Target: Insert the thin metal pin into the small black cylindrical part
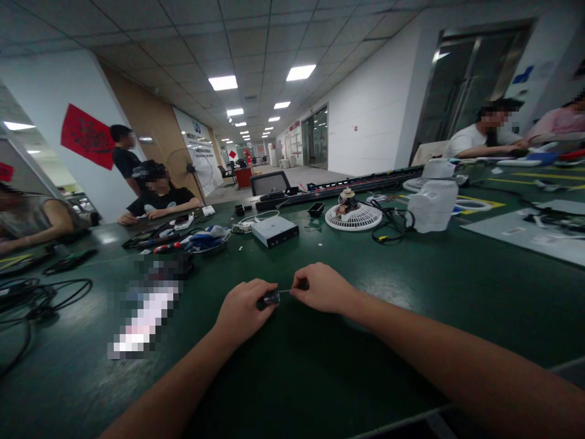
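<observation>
My left hand point(249, 308) is closed around the dark, shiny handle of what looks like a screwdriver point(273, 297), low over the green tabletop. A thin, pale shaft runs from the handle to the right. The fingertips of my right hand point(320, 288) pinch the shaft's far end, and whatever else they may hold there is hidden. Beyond both hands lies a silver disc drive point(275, 230) with a black front. A round white fan grille point(353, 218), with a motor standing on it, is farther right.
Black cables point(46, 299) lie at left, near a blurred-out bright object point(148, 314). Behind it, a bowl holds blue-and-white cloth point(208, 238). A white housing point(432, 206) stands at right, beside a grey board point(534, 230). Other people sit around the table.
</observation>
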Demonstrator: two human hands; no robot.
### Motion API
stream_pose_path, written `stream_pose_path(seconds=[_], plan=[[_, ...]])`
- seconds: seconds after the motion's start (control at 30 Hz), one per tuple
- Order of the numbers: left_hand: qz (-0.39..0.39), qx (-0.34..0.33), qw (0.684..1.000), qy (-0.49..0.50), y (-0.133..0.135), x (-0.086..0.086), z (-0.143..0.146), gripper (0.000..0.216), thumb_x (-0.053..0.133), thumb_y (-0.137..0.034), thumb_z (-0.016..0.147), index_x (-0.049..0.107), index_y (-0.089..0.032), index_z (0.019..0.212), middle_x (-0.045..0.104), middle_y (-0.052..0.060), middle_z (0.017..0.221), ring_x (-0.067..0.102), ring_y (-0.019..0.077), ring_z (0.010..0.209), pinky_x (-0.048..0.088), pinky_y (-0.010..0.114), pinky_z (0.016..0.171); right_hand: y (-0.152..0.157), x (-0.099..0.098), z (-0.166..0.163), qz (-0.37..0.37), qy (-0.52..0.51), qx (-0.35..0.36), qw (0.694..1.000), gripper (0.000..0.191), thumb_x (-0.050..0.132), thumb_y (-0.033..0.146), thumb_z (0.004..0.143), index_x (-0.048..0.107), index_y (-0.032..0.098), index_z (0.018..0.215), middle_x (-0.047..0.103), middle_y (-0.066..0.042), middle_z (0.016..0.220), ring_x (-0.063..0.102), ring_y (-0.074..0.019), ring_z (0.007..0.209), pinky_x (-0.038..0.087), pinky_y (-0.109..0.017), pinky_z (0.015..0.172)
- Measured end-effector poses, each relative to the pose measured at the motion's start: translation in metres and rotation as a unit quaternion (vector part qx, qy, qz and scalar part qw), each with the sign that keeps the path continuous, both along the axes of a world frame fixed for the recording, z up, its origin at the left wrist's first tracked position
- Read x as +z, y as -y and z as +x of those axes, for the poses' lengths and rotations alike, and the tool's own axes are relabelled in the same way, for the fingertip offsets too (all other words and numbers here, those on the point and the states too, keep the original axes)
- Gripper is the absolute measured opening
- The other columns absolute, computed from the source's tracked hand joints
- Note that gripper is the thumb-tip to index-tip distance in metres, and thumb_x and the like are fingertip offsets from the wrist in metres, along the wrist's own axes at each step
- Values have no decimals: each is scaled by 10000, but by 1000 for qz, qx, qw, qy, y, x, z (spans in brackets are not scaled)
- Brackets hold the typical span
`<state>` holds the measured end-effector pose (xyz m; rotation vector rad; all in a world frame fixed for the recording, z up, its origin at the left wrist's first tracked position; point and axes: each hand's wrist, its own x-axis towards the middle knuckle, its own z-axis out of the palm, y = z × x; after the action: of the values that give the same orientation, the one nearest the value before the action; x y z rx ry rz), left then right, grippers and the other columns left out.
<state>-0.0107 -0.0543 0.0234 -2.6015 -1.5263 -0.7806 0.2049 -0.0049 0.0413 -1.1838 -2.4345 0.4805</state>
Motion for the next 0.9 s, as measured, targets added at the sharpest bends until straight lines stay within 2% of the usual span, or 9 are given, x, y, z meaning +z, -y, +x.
stream_pose_path(seconds=[0.1,0.27,0.4,0.53,0.7,0.77,0.9], plan=[[-6,-5,1000,-6,0,0,1,269,660,-191,793,659,-230,1059,698,26,989,641,184,876,498,307,787,1,0,-1,-31,5,46,998,137,622,292,781,732,210,794,719,-14,780,636,-151,694,436,-241,606],[-7,-12,1000,-12,0,-1,3,305,678,-212,793,654,-234,1097,697,27,1028,641,191,908,496,314,814,1,0,-2,-3,25,7,1000,154,614,317,797,735,223,816,725,-20,805,644,-165,728,433,-251,617],[-13,-11,1000,-4,0,-1,3,283,674,-226,806,653,-234,1088,696,20,1021,637,186,900,491,310,809,1,-1,-2,-21,35,39,998,162,604,329,796,725,223,817,721,-19,816,643,-164,728,434,-247,611],[-19,14,1000,-1,1,0,4,286,685,-214,794,655,-235,1078,695,18,1012,632,194,897,489,319,802,1,-1,0,18,62,0,998,179,591,359,790,708,229,829,706,-25,793,625,-175,691,396,-261,563],[-21,55,998,-3,-2,-1,2,316,673,-201,794,646,-244,1105,691,22,1035,640,206,907,497,331,790,0,0,1,13,79,-29,996,201,599,402,791,698,227,800,680,-25,757,596,-176,655,365,-267,536],[-22,68,997,5,-4,-2,0,316,662,-200,798,644,-238,1111,691,30,1047,644,214,929,500,335,800,0,-2,-1,-6,45,-12,999,213,596,407,809,708,232,856,679,-21,794,598,-167,680,376,-259,550],[-39,88,995,14,-8,-5,-2,324,635,-198,813,638,-217,1136,689,51,1074,644,230,962,499,350,832,0,-10,-6,-15,15,66,998,234,651,398,796,718,227,941,685,-30,921,619,-170,787,419,-253,629]])
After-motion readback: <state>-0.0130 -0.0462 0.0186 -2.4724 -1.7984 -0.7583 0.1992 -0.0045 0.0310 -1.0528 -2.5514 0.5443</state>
